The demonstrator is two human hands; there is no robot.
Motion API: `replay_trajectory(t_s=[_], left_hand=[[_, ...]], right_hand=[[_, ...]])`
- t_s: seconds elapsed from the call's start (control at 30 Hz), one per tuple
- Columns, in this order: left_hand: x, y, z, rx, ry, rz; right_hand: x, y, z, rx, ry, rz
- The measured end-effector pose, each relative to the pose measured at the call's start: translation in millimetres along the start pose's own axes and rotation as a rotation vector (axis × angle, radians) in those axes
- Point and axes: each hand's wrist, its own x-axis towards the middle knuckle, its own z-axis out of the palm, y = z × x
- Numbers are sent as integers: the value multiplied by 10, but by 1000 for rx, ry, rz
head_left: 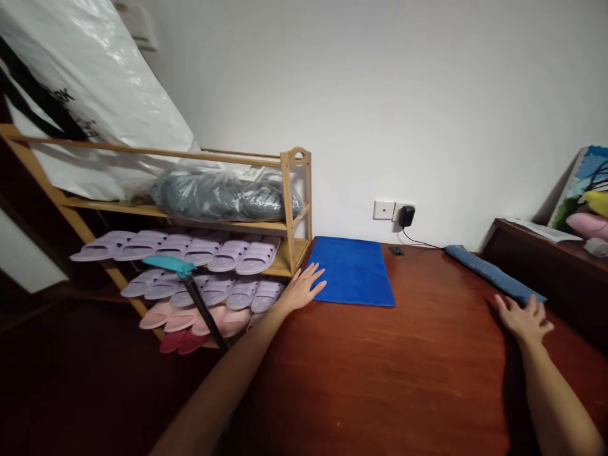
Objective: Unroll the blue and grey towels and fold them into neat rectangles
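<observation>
On the reddish-brown wooden tabletop (pixel 370 373) lies a flat blue cloth (pixel 351 272), its far edge close to the wall. My left hand (pixel 304 288) is open, with its fingers stretched over the cloth's near left corner. On the right, my right hand (pixel 525 320) has its fingers spread and nothing held in them. Just beyond its fingertips is a long, narrow folded piece of blue denim-like fabric (pixel 494 272). Whether those fingertips touch the fabric I cannot tell.
Left of the table stands a wooden rack (pixel 285 190) with several slippers (pixel 228 256) and a plastic-wrapped grey bundle (pixel 223 193). A teal-topped dark pole (pixel 204 304) leans before it. A black adapter (pixel 406 216) is plugged into the wall. A dark raised ledge (pixel 546 259) borders the right.
</observation>
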Motion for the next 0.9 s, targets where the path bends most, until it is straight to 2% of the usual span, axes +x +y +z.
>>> replay_trajectory(t_s=[0.1,0.23,0.5,0.73,0.9], left_hand=[[6,0,-7,-12,11,-7],[-6,9,-20,-28,43,0],[-17,-7,14,-44,82,4],[-39,3,22,-2,114,0],[-58,30,8,24,171,26]], right_hand=[[118,118,7,-8,1,50],[180,139,20,-38,-41,68],[9,22,-175,-114,-164,-9],[-530,-263,-347,-217,-117,-111],[-1246,-675,-544,-244,-82,-368]])
